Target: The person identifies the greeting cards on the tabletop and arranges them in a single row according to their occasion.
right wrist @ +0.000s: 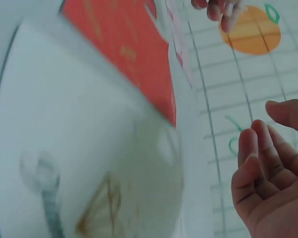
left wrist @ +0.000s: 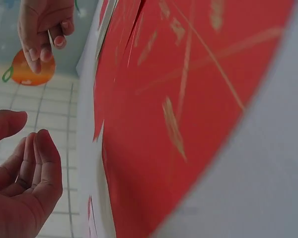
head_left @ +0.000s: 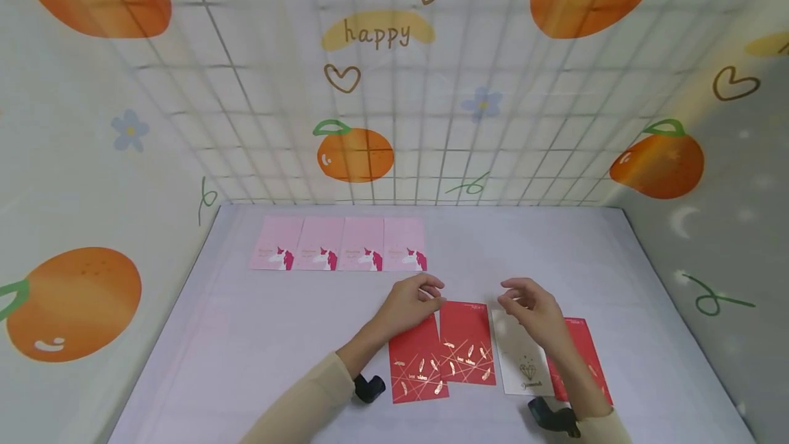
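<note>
My left hand is over the top edge of a red card with gold feather prints, its fingers loosely bent and holding nothing. Beside that card, slightly overlapping it, lies a second red card. My right hand hovers above a white card with a gold diamond print, fingers bent and nothing between them. A third red card lies partly hidden under the right forearm. In the left wrist view, a gap shows between the left hand's thumb and fingers; the right wrist view shows the same for the right hand.
Several pink unicorn cards lie in a row at the back left of the white table. A patterned curtain over a wire grid stands behind, with curtain walls at both sides. Dark wrist cameras sit near the cards.
</note>
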The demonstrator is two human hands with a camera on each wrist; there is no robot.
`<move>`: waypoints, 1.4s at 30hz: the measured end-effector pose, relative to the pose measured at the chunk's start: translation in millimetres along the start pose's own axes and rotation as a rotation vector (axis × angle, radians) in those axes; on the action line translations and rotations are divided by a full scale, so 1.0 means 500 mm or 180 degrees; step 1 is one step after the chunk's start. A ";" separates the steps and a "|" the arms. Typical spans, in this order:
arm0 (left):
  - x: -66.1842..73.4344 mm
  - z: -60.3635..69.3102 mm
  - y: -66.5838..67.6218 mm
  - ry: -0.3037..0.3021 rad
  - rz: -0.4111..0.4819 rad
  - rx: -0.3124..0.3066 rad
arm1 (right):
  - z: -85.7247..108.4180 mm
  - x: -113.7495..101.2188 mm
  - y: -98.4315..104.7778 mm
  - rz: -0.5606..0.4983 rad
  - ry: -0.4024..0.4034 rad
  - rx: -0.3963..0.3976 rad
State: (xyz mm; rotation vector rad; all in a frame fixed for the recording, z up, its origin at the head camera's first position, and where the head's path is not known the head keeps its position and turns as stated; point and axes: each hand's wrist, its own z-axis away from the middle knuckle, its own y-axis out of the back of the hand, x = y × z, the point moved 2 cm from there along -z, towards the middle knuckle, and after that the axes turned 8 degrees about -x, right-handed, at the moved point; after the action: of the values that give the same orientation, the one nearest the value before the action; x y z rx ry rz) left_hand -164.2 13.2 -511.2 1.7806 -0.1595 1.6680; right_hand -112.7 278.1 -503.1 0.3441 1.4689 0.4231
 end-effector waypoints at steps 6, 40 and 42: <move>0.011 -0.031 -0.038 0.0114 0.0052 -0.0177 | 0.013 0.034 0.039 0.0174 -0.0082 0.0094; 0.047 -0.107 -0.189 0.0814 -0.1201 -0.0682 | 0.030 0.131 0.102 0.0782 -0.0705 -0.0394; 0.049 -0.107 -0.191 0.0803 -0.1336 -0.0672 | 0.030 0.130 0.101 0.0778 -0.0727 -0.0393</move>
State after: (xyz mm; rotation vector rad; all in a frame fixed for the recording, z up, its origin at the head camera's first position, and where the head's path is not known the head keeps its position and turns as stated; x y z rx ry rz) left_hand -155.0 123.4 -528.9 1.3246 0.1391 1.4891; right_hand -97.8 353.7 -535.3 0.4598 1.1764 0.6462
